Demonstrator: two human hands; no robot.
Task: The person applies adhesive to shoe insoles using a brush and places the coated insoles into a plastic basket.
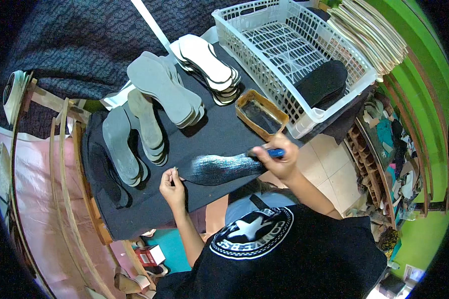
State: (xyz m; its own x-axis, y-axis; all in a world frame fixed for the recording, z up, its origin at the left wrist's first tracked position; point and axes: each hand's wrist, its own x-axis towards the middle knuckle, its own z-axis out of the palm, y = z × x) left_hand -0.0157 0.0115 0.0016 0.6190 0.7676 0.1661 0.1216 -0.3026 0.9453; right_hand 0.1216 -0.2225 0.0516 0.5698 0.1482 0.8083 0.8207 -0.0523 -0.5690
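Observation:
A black insole [219, 170] lies on the dark table cover, its upper face glossy and wet-looking. At its left end my left hand [172, 188] is closed, thumb and forefinger pinched at the edge. My right hand [280, 159] wraps around a brush with a blue handle [276, 153], whose bristle end is over the insole's right part. Just beyond the right hand stands a stained tan rectangular tub [260, 130], dark inside. The bristles are blurred and mostly hidden.
Farther left lie stacks of grey insoles [159, 84], dark grey insoles [117, 144] and white-topped insoles [204, 57]. A white plastic crate [297, 117] with black insoles [324, 82] stands at the back right. Folded sheets [369, 37] are piled behind it. Scraps fill a rack [366, 159] at right.

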